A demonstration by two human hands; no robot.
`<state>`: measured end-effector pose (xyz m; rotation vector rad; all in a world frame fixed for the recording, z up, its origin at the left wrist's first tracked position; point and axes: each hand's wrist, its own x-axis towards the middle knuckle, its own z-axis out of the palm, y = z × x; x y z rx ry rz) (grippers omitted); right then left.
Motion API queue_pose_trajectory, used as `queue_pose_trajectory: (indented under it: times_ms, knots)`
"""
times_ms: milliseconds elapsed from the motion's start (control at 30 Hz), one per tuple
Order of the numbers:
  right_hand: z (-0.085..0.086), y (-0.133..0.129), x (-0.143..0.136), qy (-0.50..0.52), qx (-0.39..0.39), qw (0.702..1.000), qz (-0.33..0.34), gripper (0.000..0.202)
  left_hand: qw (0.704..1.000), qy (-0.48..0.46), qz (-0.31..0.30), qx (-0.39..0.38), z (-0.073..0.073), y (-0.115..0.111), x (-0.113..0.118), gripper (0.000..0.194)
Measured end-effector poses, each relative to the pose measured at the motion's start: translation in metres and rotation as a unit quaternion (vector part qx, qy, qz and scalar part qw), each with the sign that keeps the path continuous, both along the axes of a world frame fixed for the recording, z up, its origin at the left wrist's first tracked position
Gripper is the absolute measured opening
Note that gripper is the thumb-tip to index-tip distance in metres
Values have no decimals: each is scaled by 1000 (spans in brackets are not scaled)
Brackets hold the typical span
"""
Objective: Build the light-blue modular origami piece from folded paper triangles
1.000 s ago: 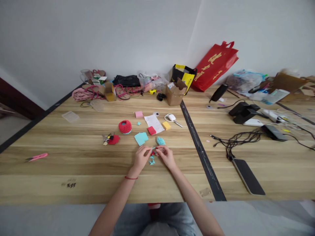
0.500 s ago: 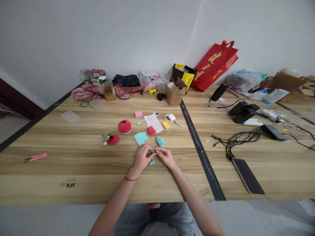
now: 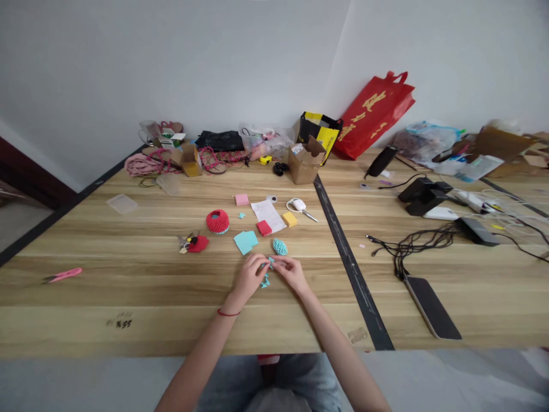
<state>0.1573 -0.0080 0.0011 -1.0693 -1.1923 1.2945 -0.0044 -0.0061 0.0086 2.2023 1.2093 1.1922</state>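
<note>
My left hand (image 3: pixel 250 276) and my right hand (image 3: pixel 292 274) meet above the table, both pinching a small piece of light blue paper (image 3: pixel 271 260) between them. Folded light blue paper pieces (image 3: pixel 265 282) lie just below the fingertips. Beyond my right hand rests a light blue woven-looking paper shape (image 3: pixel 280 247). A stack of light blue paper sheets (image 3: pixel 245 242) is just past my left hand. Farther left stands a round red bowl-like piece (image 3: pixel 217 221) built of small folded units, with a light blue base.
Red (image 3: pixel 264 228), yellow (image 3: pixel 289 219) and pink paper stacks (image 3: pixel 241 199) lie near a white sheet (image 3: pixel 262 210) and scissors (image 3: pixel 309 216). Pink thread snips (image 3: pixel 62 275) lie far left. Black cables (image 3: pixel 422 240) and a power bank-like slab (image 3: pixel 433 307) are at right. Bags and boxes line the wall.
The blue paper between my fingers has turned and shifted slightly right. More of the folded pieces below now shows. The things around have stayed in place.
</note>
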Motion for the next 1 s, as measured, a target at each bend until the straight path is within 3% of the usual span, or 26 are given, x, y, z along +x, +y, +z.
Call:
queue_pose_trajectory:
  times_ms: [333, 733, 1000]
  knots:
    - [-11, 3, 0, 3, -9, 999, -46, 23, 998, -38, -23, -38, 2, -3, 4, 12]
    - [-11, 4, 1, 7, -5, 998, -67, 25, 984, -129, 23, -121, -4, 2, 5, 10]
    - [-8, 3, 1, -10, 3, 998, -68, 21, 969, -174, 17, -173, -8, 2, 7, 10]
